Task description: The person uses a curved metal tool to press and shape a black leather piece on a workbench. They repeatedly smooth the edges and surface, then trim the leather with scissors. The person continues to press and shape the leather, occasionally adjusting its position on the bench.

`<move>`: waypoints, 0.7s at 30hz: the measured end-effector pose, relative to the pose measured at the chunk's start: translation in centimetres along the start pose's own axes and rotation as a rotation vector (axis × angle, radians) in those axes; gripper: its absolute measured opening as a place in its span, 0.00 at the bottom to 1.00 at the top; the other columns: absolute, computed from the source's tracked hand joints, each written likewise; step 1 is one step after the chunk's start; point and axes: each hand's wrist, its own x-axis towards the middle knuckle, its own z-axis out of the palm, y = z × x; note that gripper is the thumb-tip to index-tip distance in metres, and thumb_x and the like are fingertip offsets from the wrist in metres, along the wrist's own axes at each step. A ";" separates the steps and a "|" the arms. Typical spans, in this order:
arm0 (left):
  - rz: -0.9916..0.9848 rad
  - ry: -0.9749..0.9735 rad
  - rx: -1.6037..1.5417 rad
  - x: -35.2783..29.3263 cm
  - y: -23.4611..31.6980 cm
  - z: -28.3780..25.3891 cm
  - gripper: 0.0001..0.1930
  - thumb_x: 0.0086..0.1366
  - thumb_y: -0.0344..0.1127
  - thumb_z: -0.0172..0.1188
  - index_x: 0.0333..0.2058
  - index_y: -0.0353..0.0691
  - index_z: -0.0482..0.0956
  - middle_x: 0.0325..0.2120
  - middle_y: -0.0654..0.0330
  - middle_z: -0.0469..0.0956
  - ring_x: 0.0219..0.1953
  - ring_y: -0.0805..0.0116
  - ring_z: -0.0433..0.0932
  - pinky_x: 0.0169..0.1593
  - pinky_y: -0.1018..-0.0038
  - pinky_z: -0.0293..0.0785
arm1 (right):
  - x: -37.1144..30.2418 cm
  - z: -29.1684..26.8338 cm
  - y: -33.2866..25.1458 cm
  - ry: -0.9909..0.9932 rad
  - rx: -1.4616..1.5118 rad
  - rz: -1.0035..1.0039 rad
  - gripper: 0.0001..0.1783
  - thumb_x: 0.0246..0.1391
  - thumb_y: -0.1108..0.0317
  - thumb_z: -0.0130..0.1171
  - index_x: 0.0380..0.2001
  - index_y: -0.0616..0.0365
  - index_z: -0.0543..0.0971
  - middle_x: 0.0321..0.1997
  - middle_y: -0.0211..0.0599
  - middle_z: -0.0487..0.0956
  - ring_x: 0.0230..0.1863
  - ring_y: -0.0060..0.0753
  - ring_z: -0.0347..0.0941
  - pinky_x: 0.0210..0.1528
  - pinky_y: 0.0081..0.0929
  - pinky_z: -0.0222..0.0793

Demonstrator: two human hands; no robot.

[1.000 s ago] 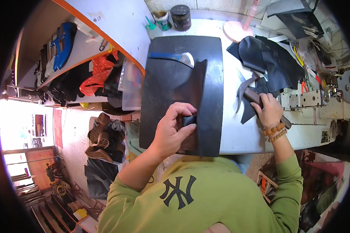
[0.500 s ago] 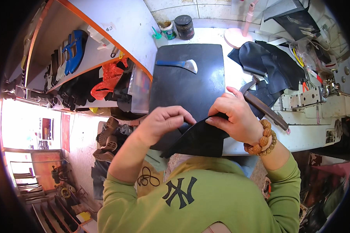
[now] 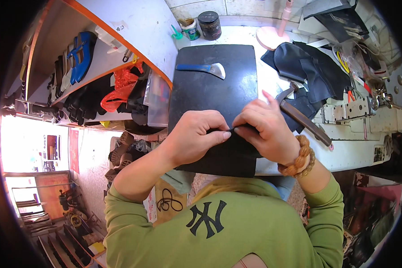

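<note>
Both hands meet over the near part of a dark work mat (image 3: 214,96), holding a piece of black leather (image 3: 230,149). My left hand (image 3: 198,134) pinches its upper edge between thumb and fingers. Close beside it, my right hand (image 3: 265,129), with beaded bracelets (image 3: 301,156) at the wrist, grips the same edge, its little finger raised. Black leather on black mat makes the piece's outline hard to make out. Farther up the mat lies a blue-handled knife (image 3: 203,69) with a broad, rounded blade. A hammer (image 3: 303,118) rests just right of my right hand.
More black leather (image 3: 308,67) is heaped at the right, near a metal machine (image 3: 355,109). A dark jar (image 3: 209,25), an open pot (image 3: 190,29) and a green-tipped bottle (image 3: 179,38) stand at the back. Left is a shelf with blue shoes (image 3: 81,56).
My left hand has moved right, up to my right hand. The leather, earlier stretched slantwise between them, now hangs lower. The view has shifted slightly.
</note>
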 end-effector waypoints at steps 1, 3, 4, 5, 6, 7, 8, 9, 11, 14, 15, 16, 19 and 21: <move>0.019 0.052 -0.002 0.0 -0.3 0.2 0.05 0.62 0.29 0.60 0.31 0.32 0.77 0.22 0.60 0.74 0.26 0.73 0.71 0.33 0.75 0.69 | 0.0 0.3 -0.1 0.141 -0.082 -0.022 0.10 0.46 0.72 0.66 0.33 0.52 0.77 0.33 0.30 0.76 0.41 0.37 0.72 0.60 0.49 0.57; -0.063 0.168 -0.167 0.1 -0.7 0.6 0.06 0.63 0.29 0.59 0.30 0.32 0.77 0.22 0.64 0.72 0.27 0.78 0.69 0.33 0.77 0.68 | -0.3 0.7 -0.9 0.393 -0.243 -0.014 0.11 0.46 0.72 0.67 0.35 0.54 0.78 0.35 0.33 0.76 0.41 0.39 0.72 0.55 0.45 0.61; -0.108 0.232 -0.251 0.2 -0.9 0.9 0.06 0.64 0.29 0.59 0.29 0.32 0.76 0.22 0.66 0.72 0.27 0.80 0.68 0.32 0.78 0.67 | -0.4 0.8 -1.2 0.460 -0.177 -0.042 0.16 0.44 0.69 0.69 0.38 0.56 0.78 0.39 0.37 0.75 0.40 0.43 0.72 0.44 0.40 0.65; -0.099 0.265 -0.335 0.3 -1.0 1.3 0.06 0.66 0.29 0.58 0.30 0.33 0.76 0.23 0.68 0.71 0.28 0.82 0.67 0.32 0.80 0.65 | -0.7 0.7 -1.5 0.389 -0.042 -0.023 0.19 0.45 0.66 0.70 0.40 0.59 0.77 0.41 0.39 0.75 0.41 0.42 0.72 0.42 0.34 0.68; -0.092 0.300 -0.419 0.3 -1.0 2.0 0.06 0.67 0.29 0.57 0.31 0.34 0.76 0.25 0.69 0.71 0.28 0.83 0.66 0.32 0.82 0.63 | -0.8 0.9 -1.9 0.276 0.229 0.105 0.20 0.47 0.63 0.70 0.41 0.61 0.77 0.42 0.40 0.74 0.41 0.42 0.72 0.43 0.32 0.69; -0.083 0.332 -0.502 0.4 -0.9 2.7 0.06 0.68 0.30 0.57 0.31 0.35 0.75 0.26 0.71 0.71 0.29 0.85 0.65 0.32 0.84 0.61 | -0.9 1.0 -2.1 0.164 0.521 0.242 0.23 0.49 0.60 0.70 0.43 0.62 0.76 0.43 0.41 0.73 0.42 0.42 0.73 0.44 0.31 0.70; -0.180 0.294 -0.803 0.2 -0.9 3.3 0.04 0.69 0.29 0.56 0.37 0.34 0.73 0.29 0.69 0.73 0.32 0.84 0.70 0.35 0.85 0.66 | -1.4 0.4 -2.2 0.066 0.588 0.364 0.27 0.51 0.56 0.69 0.47 0.66 0.74 0.47 0.42 0.73 0.45 0.37 0.73 0.49 0.28 0.69; -0.151 0.338 -0.755 0.1 -0.8 4.1 0.03 0.69 0.28 0.56 0.37 0.34 0.73 0.29 0.69 0.73 0.32 0.83 0.71 0.36 0.83 0.68 | -1.6 0.2 -2.2 0.067 0.722 0.381 0.29 0.50 0.56 0.69 0.48 0.66 0.74 0.48 0.41 0.72 0.46 0.35 0.73 0.50 0.28 0.69; -0.073 0.423 -0.666 -0.2 -0.5 5.7 0.03 0.68 0.26 0.57 0.36 0.35 0.72 0.28 0.68 0.74 0.32 0.81 0.74 0.38 0.80 0.73 | -2.2 -0.4 -2.0 0.025 0.956 0.432 0.32 0.50 0.54 0.70 0.51 0.67 0.73 0.51 0.40 0.72 0.48 0.32 0.72 0.51 0.27 0.69; 0.051 0.455 -0.459 -0.2 -0.4 6.1 0.08 0.63 0.21 0.60 0.39 0.37 0.74 0.34 0.61 0.76 0.33 0.77 0.77 0.37 0.79 0.75 | -2.7 -1.2 -1.4 -0.095 0.782 0.414 0.28 0.51 0.68 0.65 0.54 0.67 0.73 0.49 0.40 0.75 0.49 0.27 0.72 0.52 0.23 0.69; -0.005 0.450 -0.339 0.0 -0.2 6.0 0.09 0.61 0.21 0.61 0.40 0.38 0.75 0.36 0.59 0.76 0.32 0.76 0.77 0.36 0.80 0.75 | -2.6 -1.3 -1.2 -0.125 0.744 0.435 0.26 0.51 0.71 0.64 0.54 0.67 0.73 0.48 0.39 0.76 0.49 0.26 0.72 0.51 0.23 0.69; 0.071 0.483 -0.088 -0.3 0.0 5.6 0.12 0.56 0.24 0.66 0.39 0.41 0.77 0.39 0.56 0.75 0.37 0.67 0.78 0.44 0.72 0.74 | -2.7 -1.7 -1.0 -0.175 0.931 0.535 0.25 0.50 0.79 0.59 0.54 0.67 0.74 0.46 0.34 0.79 0.47 0.21 0.72 0.51 0.20 0.69; 0.321 0.534 0.606 -0.3 0.7 3.7 0.14 0.50 0.28 0.71 0.37 0.40 0.80 0.45 0.57 0.73 0.47 0.63 0.75 0.59 0.64 0.65 | -2.3 -2.7 -0.1 -0.273 1.095 0.688 0.25 0.48 0.80 0.59 0.53 0.66 0.75 0.46 0.30 0.80 0.46 0.18 0.72 0.51 0.19 0.68; 0.297 0.377 0.493 0.0 0.7 2.5 0.12 0.50 0.30 0.71 0.35 0.41 0.81 0.41 0.60 0.75 0.49 0.59 0.73 0.64 0.57 0.56 | -1.8 -3.3 1.0 -0.369 1.234 0.709 0.27 0.46 0.82 0.57 0.53 0.65 0.76 0.46 0.31 0.80 0.46 0.19 0.73 0.52 0.19 0.68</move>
